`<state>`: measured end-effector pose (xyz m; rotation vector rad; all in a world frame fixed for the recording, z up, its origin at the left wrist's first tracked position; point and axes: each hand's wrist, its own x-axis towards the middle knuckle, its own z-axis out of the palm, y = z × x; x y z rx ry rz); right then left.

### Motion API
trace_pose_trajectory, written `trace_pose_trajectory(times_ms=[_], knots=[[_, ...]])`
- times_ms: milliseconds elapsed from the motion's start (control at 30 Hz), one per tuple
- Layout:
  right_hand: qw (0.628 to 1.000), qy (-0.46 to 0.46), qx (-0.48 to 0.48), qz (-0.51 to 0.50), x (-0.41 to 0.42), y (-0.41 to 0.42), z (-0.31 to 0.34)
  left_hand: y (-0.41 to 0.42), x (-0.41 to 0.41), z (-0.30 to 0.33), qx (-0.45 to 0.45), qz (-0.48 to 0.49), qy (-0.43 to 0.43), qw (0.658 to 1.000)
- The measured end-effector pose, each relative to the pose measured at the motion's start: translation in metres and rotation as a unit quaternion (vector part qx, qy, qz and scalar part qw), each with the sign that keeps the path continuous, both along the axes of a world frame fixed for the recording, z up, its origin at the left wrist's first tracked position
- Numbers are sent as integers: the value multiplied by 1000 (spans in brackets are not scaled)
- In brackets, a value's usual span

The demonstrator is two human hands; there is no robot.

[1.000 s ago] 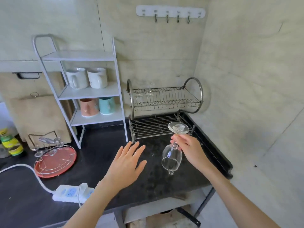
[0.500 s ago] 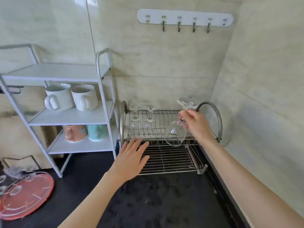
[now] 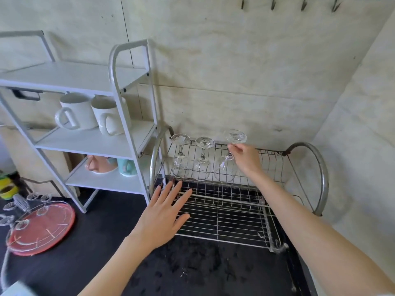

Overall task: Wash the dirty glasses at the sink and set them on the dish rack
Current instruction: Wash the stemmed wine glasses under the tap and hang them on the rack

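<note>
No words or numbers are showing anywhere.

Nothing here is carrying writing that can be read. The white mugs point(image 3: 77, 113) on the far left shelf are showing plain sides. The pink mug point(image 3: 100, 164) and the blue mug point(image 3: 126, 167) below them are showing no letters either. The yellow and green bottle point(image 3: 7, 186) at the far left edge is wearing a label, but it is looking too small and blurry to read.
</note>
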<state>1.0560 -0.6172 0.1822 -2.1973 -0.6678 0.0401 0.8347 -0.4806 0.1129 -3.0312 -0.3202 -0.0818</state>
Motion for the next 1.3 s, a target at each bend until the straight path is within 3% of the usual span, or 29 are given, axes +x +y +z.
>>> trace_pose_trajectory(times_ms=[900,1200,1300], knots=[[999,25,0,36,-9,-6,-16,-3,0,3,-88,-16,-52,995],[995,57,-72,24,-64,-30,-18,-12,-3,22,-124,12,9,992],[993,3,-106,56,-107,-39,-7,-26,-24,31,-134,24,-8,991]])
